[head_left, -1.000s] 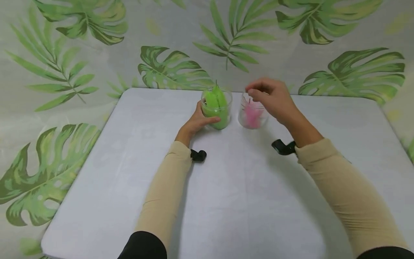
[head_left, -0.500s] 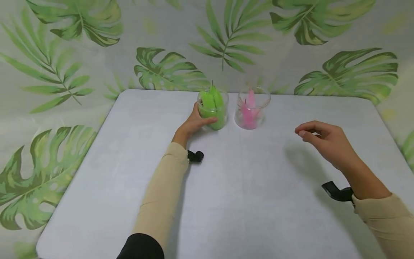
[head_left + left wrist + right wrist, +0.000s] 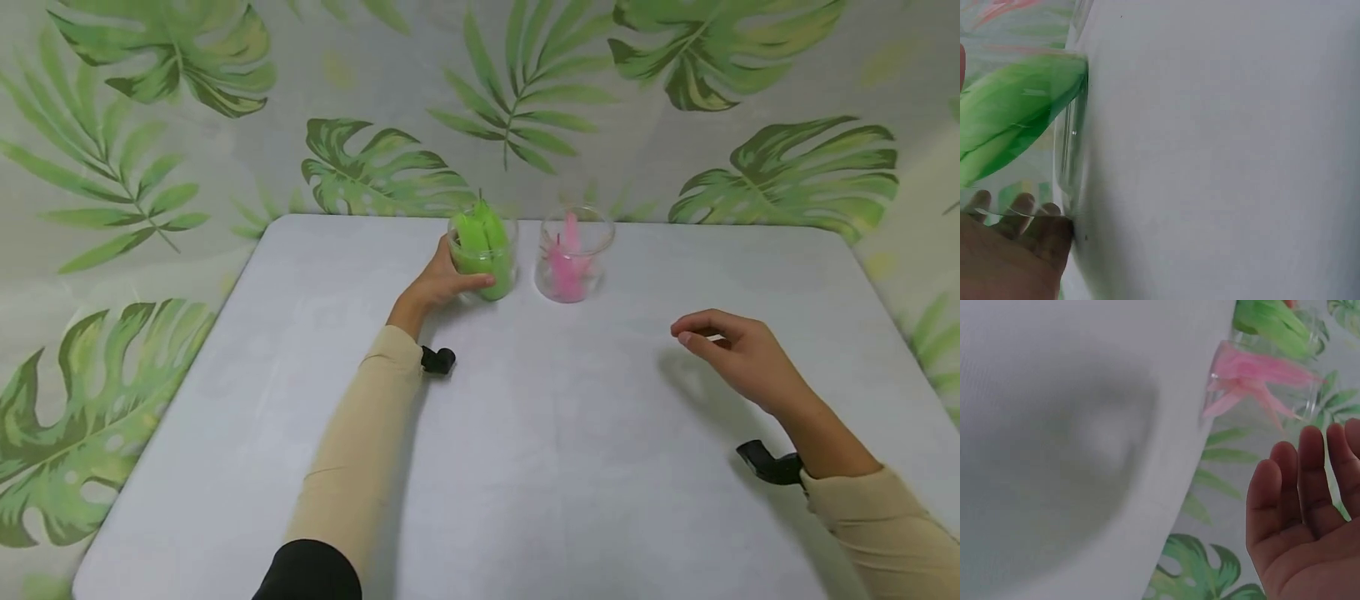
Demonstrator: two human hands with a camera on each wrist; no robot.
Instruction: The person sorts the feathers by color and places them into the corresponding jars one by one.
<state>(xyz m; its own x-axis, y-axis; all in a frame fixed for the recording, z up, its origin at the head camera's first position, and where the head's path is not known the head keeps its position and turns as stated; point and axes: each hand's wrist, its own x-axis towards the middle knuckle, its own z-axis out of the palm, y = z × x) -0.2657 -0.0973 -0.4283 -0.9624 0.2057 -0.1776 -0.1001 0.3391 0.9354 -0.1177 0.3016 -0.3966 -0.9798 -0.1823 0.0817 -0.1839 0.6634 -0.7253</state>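
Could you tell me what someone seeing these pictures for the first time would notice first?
Two clear jars stand side by side at the far middle of the white table: the jar of green feathers, gripped by the left hand, and the jar of pink feathers to its right, untouched. The right hand hovers empty over the table's right side.

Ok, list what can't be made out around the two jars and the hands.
- Left hand: its fingers behind the green-feather jar are hidden by the jar in the head view; the grip shows only blurred through the glass in the left wrist view.
- Pink-feather jar: feather count is too small and blurred to tell in both views.
- Right hand: its palm is turned away in the head view.
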